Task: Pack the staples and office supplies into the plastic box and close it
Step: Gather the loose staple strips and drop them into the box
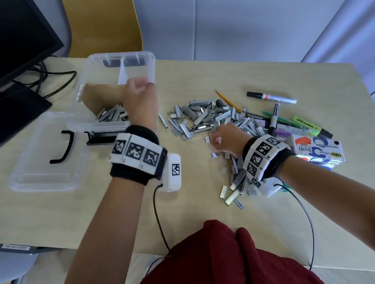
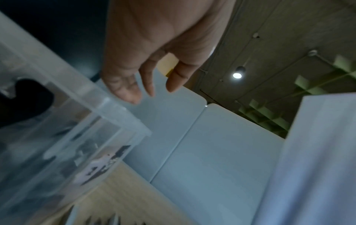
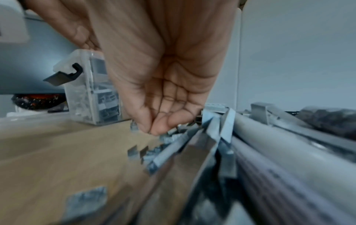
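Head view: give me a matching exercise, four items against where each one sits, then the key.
Items:
1. lid
2. left hand
3. black marker
4. tape dispenser package

Places:
A. far side of the staple pile
B. flat on the table, left of the plastic box
C. beside the right wrist
D. over the plastic box

Pairs: 1-B, 2-D, 3-A, 4-C

Head cam looked steeply down from above the bench (image 1: 209, 207), forearms in the foreground. Left wrist cam sat close under the left hand (image 2: 154, 45), tilted up toward the ceiling, beside the plastic box (image 2: 67, 129). Right wrist cam skimmed low over the bench, close behind the right hand (image 3: 163, 76). All three shared the box.
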Action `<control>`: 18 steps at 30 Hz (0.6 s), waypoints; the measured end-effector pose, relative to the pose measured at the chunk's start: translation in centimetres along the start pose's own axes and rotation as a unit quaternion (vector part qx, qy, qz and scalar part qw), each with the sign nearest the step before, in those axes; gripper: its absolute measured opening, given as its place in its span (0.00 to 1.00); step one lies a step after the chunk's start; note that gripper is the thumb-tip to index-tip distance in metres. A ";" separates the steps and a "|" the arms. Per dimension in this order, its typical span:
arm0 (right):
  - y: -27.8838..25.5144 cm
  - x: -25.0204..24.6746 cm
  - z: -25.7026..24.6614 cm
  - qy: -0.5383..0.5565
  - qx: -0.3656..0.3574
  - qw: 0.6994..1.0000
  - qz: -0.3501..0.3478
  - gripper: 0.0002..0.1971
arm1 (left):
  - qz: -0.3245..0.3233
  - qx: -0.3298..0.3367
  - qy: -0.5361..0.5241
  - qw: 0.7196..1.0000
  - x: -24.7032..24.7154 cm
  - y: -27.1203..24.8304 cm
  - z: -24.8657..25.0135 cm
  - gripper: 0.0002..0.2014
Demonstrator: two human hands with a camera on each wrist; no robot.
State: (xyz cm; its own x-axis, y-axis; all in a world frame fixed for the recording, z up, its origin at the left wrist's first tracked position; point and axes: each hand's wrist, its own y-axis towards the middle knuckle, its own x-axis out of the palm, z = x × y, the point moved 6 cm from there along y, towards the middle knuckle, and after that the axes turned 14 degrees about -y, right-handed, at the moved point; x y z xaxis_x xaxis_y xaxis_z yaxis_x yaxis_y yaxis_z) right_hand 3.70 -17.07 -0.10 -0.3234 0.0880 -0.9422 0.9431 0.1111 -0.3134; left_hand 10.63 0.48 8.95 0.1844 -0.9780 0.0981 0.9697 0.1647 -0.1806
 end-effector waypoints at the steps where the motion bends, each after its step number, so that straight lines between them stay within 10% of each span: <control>1: 0.0 -0.7 -0.1 0.019 0.003 1.000 0.016 0.09 | -0.035 -0.010 -0.032 0.999 0.8 -0.7 -0.8 0.07; 9: -0.7 -4.2 -2.6 0.182 -0.043 0.977 0.098 0.03 | -0.110 -0.391 -0.180 0.896 3.5 -5.7 -12.1 0.15; 18: 0.1 1.6 -2.0 -0.047 -0.021 0.997 -0.053 0.11 | -0.064 -0.402 -0.127 0.905 2.0 -5.2 -15.1 0.20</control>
State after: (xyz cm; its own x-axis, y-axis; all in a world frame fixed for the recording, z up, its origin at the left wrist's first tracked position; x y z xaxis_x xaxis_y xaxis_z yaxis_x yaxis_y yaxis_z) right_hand 3.14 -14.94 -1.40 -0.4097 -0.0202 -0.9120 0.8998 0.1557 -0.4076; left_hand 3.49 -4.28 -4.69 0.2085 -0.9049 0.3710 0.5751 -0.1934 -0.7949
